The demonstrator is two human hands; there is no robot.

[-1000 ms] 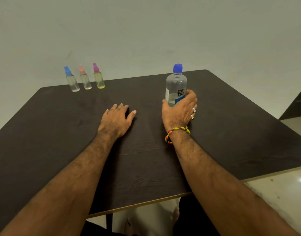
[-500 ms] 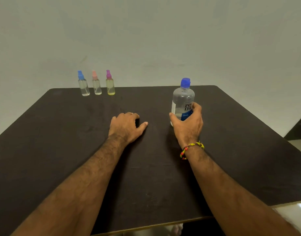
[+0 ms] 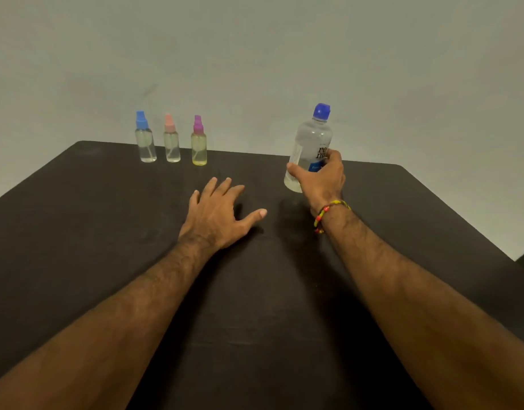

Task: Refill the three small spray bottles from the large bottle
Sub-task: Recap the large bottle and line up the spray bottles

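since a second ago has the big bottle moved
Yes: the large bottle, gripped by the right hand, now tilts, base apparently raised off the table.

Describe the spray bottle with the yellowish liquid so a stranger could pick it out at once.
Look to the far left edge of the dark table, where three small spray bottles stand in a row. It is the one at the right end, nearest the left hand: the purple-capped bottle. Only it holds yellowish liquid; the blue-capped bottle and pink-capped bottle look clear.
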